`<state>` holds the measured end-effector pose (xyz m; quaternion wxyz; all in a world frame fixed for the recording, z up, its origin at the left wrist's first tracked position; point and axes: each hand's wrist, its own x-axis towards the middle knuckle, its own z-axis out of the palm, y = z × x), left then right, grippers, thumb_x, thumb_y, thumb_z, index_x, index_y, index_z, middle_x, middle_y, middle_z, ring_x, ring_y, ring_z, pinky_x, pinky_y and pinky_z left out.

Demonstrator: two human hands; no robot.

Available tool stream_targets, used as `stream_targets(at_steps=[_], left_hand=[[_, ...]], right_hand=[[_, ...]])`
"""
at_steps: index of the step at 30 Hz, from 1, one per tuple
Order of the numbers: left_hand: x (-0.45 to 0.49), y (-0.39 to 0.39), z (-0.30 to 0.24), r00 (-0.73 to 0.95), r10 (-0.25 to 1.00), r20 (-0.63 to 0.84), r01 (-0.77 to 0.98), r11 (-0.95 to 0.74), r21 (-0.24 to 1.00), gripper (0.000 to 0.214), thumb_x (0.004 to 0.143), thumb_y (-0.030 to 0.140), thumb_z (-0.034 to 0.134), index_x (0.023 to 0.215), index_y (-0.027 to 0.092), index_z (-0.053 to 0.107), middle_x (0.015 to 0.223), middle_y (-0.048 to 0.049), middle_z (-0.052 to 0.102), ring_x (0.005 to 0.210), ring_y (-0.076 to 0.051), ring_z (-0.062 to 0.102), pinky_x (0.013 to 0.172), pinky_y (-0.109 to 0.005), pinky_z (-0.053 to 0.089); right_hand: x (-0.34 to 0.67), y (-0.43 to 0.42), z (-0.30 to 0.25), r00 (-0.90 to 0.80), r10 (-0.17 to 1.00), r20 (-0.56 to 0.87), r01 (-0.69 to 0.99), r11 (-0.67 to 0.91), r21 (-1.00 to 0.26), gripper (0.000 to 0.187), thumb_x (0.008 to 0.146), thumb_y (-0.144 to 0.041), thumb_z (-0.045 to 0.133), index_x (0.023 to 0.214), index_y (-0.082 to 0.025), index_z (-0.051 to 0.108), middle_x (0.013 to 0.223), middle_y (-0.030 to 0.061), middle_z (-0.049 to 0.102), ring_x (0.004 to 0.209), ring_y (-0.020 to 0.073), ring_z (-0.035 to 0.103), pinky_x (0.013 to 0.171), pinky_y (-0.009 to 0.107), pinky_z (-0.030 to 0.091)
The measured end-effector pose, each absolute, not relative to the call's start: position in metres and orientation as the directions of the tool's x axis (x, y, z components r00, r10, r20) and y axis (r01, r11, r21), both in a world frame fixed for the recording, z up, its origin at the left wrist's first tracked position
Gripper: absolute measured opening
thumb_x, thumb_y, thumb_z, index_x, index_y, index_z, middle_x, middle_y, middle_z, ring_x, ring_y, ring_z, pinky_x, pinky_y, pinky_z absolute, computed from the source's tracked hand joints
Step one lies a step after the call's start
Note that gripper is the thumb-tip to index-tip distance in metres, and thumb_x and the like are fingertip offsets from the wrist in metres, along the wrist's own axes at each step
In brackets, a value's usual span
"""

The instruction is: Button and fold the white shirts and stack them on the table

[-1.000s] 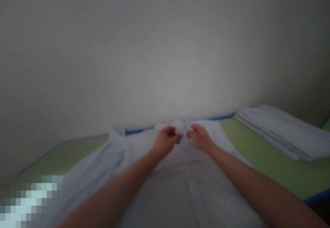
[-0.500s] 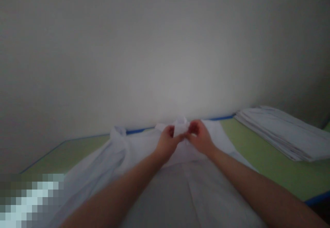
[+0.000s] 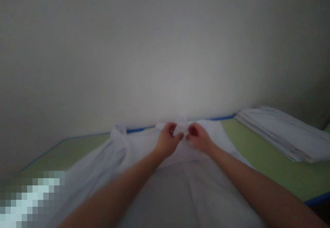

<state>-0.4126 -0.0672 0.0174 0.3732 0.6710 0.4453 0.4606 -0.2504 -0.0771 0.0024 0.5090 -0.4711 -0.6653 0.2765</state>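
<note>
A white shirt (image 3: 170,190) lies spread over the table, its collar (image 3: 181,129) standing up at the far end near the wall. My left hand (image 3: 168,139) is at the collar's left side, fingers curled and thumb in front of the cloth. Close on the other side, my right hand (image 3: 198,138) has its fingers bent with the thumb near them, gripping the collar's right side. A small gap separates the two thumbs. Blur hides the exact fingertip contact. One sleeve (image 3: 113,152) lies bunched along the left.
Stacked flat white folded pieces (image 3: 283,132) lie on the right of the green table (image 3: 278,173), which has a blue edge. A plain grey wall (image 3: 165,49) rises right behind it. The lower left corner is pixelated.
My thumbs, which met at the collar front, have drawn slightly apart. The shirt and the stack stay where they were.
</note>
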Motion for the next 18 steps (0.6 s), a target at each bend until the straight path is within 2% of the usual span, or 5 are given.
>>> stream_targets(at_steps=[3, 7, 13, 18], left_hand=[[-0.41, -0.071, 0.02, 0.211, 0.93, 0.301, 0.239, -0.348, 0.907, 0.031, 0.069, 0.034, 0.067, 0.092, 0.017, 0.055, 0.086, -0.0054, 0.064, 0.077, -0.015, 0.061, 0.065, -0.024, 0.048], [-0.412, -0.071, 0.023, 0.218, 0.948, 0.23, 0.15, -0.265, 0.952, 0.033, 0.065, 0.035, 0.071, 0.088, 0.015, 0.058, 0.085, -0.0061, 0.066, 0.075, -0.015, 0.062, 0.067, -0.025, 0.048], [-0.416, -0.068, 0.022, 0.207, 0.974, 0.093, 0.015, -0.098, 0.995, 0.026, 0.062, 0.03, 0.072, 0.079, 0.013, 0.064, 0.071, -0.0035, 0.065, 0.063, -0.013, 0.059, 0.063, -0.025, 0.048], [-0.41, -0.071, 0.022, 0.241, 0.964, 0.109, -0.023, -0.107, 0.994, 0.028, 0.067, 0.033, 0.067, 0.085, 0.012, 0.068, 0.075, -0.0059, 0.066, 0.068, -0.015, 0.06, 0.067, -0.028, 0.049]], right_hand=[[-0.254, -0.081, 0.008, -0.04, 0.908, 0.417, 0.295, 0.409, -0.863, 0.017, 0.072, -0.034, 0.058, 0.074, -0.017, 0.053, 0.064, -0.0024, 0.052, 0.058, 0.0098, 0.046, 0.052, 0.02, 0.037], [-0.256, -0.086, 0.014, 0.007, 0.906, 0.422, 0.437, 0.377, -0.817, 0.028, 0.074, -0.039, 0.058, 0.058, -0.017, 0.051, 0.052, -0.0029, 0.045, 0.051, 0.0092, 0.04, 0.047, 0.021, 0.03], [-0.247, -0.086, 0.016, 0.198, 0.833, 0.516, 0.582, 0.324, -0.746, 0.02, 0.074, -0.037, 0.058, 0.067, -0.018, 0.06, 0.062, 0.0012, 0.057, 0.058, 0.0128, 0.048, 0.055, 0.024, 0.037], [-0.249, -0.092, 0.017, 0.039, 0.746, 0.665, 0.646, 0.489, -0.587, 0.012, 0.077, -0.029, 0.057, 0.076, -0.019, 0.062, 0.076, 0.0047, 0.062, 0.073, 0.017, 0.054, 0.071, 0.029, 0.041]])
